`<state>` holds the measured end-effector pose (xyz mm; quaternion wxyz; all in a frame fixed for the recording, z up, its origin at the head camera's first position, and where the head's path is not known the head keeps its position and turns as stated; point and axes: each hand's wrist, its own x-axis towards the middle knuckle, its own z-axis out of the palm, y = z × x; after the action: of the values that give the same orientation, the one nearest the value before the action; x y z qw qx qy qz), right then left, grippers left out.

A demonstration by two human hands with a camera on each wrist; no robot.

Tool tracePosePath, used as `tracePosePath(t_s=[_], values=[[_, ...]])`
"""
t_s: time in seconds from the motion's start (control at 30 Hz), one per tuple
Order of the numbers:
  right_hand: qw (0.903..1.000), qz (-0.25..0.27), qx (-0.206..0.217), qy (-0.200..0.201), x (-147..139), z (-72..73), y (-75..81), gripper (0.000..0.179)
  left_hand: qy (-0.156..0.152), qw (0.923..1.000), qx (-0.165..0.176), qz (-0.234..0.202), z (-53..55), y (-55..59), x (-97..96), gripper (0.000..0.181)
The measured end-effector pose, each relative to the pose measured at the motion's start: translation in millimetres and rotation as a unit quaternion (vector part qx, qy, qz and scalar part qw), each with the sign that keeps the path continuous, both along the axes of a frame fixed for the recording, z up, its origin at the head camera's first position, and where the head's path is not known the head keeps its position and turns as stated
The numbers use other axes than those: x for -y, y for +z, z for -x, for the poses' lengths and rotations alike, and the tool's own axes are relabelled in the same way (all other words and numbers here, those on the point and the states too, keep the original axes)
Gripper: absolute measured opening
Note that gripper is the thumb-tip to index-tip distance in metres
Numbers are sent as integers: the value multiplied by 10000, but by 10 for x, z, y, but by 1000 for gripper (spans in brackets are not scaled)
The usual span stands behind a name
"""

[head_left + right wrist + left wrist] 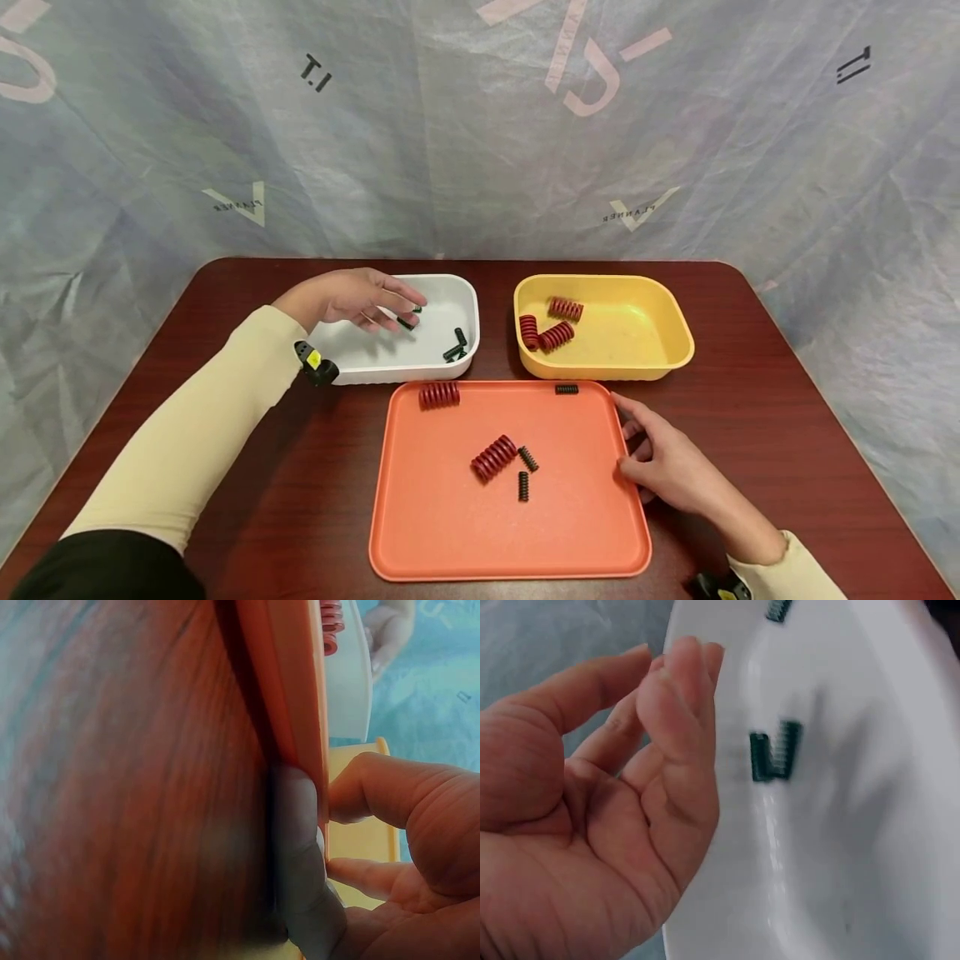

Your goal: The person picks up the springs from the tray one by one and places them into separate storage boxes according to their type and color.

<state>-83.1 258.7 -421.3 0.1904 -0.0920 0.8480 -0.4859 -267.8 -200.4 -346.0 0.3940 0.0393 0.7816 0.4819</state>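
Observation:
In the head view my left hand (367, 298) hovers over the white bin (471, 312), fingers loosely spread and holding nothing. Below it in the bin lie several small dark green springs (760, 757). My right hand (667, 458) grips the right rim of the orange tray (442, 533), thumb on one side of the rim and fingers on the other. Near the tray's middle a large red spring (494, 458) lies beside two small dark springs (523, 486). Another red spring (438, 395) lies at its back left, and a dark spring (567, 389) at its back right.
The yellow bin (637, 367), holding three red springs (557, 336), stands behind the tray, right of the white bin. All stand on a dark red wooden table (300, 500). Behind the table hangs a grey printed sheet (450, 167).

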Motion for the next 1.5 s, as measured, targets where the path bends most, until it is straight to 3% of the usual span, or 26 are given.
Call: tracePosePath(t_s=[0.2,0.47,0.73,0.9,1.03,1.23,1.5], values=[[10000,45,-46,38,-2,8,-2,86,-41,9991,-301,-285,-187,53,-204,51],[9999,22,-77,65,0,15,0,86,-206,9963,-457,-702,-437,85,-599,42],[10000,-31,-59,25,-2,16,4,86,-528,9874,-240,-1473,-673,15,-1052,40],[10000,-46,-32,-21,-3,4,3,87,-846,9814,-27,-1721,-801,-46,-1335,40],[10000,-61,-19,-53,-2,-4,4,88,-1045,9809,-74,-1639,-853,-103,-1508,40],[10000,-57,-17,-56,-1,-11,6,87,-1367,9819,-503,-1212,-888,-223,-1704,40],[10000,-32,-56,-72,7,-15,12,87,-1547,9806,-691,-983,-884,-362,-1866,38]])
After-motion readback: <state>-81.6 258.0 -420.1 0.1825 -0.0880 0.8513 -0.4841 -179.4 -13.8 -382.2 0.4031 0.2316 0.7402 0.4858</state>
